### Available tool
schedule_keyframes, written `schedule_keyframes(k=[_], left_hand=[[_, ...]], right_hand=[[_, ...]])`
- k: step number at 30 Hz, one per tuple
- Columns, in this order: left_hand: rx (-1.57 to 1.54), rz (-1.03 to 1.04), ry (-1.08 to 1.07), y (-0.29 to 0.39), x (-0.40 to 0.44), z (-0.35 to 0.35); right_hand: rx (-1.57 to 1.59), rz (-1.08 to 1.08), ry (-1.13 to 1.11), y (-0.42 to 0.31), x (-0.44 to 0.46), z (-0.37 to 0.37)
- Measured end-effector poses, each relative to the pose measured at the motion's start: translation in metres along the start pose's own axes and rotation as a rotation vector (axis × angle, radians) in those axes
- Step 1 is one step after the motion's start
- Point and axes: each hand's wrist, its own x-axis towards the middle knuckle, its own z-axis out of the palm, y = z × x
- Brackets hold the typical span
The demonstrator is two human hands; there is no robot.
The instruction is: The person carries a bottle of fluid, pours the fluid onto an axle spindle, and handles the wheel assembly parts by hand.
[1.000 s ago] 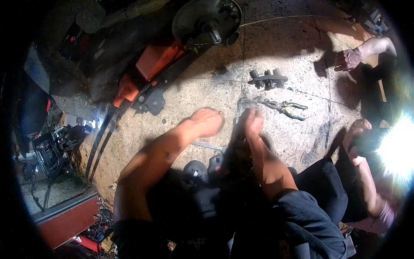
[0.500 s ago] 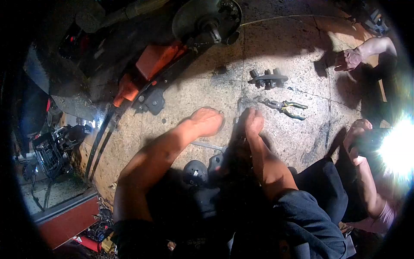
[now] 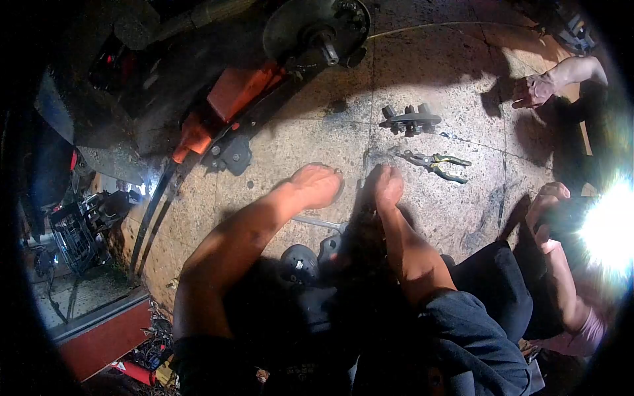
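My left hand [image 3: 317, 186] is closed low over the tiled floor, its fingers curled; a thin dark curved edge shows beside the fingertips, and I cannot make out what it belongs to. To its right my right hand [image 3: 389, 187] is closed too, beside a dark, greasy patch; whatever its fingers hold is hidden. Pliers [image 3: 437, 164] with yellow-and-black handles lie just right of my right hand. Farther up sits a dark metal plate with short posts [image 3: 411, 121]. Below my left hand lies a wrench [image 3: 320, 223], partly in shadow.
A black round part [image 3: 299, 264] is close to my body. At upper left are an orange metal piece [image 3: 241, 92] and a large round hub [image 3: 317, 33]. A dark flat part [image 3: 236, 156] lies beneath the orange piece. On the right, another person's hand [image 3: 549, 208] is beside a bright lamp [image 3: 611, 228].
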Motion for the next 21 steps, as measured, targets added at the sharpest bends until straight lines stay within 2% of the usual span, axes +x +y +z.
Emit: schedule_keyframes(k=[1,5,8,16,20,21], left_hand=[[-0.018,-0.026,-0.08,0.002,0.0,-0.008],[0.026,0.023,-0.054,0.005,-0.003,-0.014],[0.017,-0.003,-0.034,0.002,0.0,-0.004],[0.003,-0.017,-0.058,0.003,-0.002,-0.006],[-0.017,-0.008,-0.073,0.004,-0.001,-0.01],[-0.105,-0.029,0.003,-0.002,0.0,0.003]], right_hand=[[0.008,-0.016,0.009,0.001,-0.001,0.0],[0.015,-0.052,0.106,0.004,-0.001,0.007],[0.058,-0.088,0.057,0.007,-0.001,0.004],[-0.007,0.039,0.05,0.0,-0.002,0.005],[0.018,-0.075,0.091,0.003,0.0,0.006],[0.029,-0.052,0.071,0.003,-0.002,0.004]])
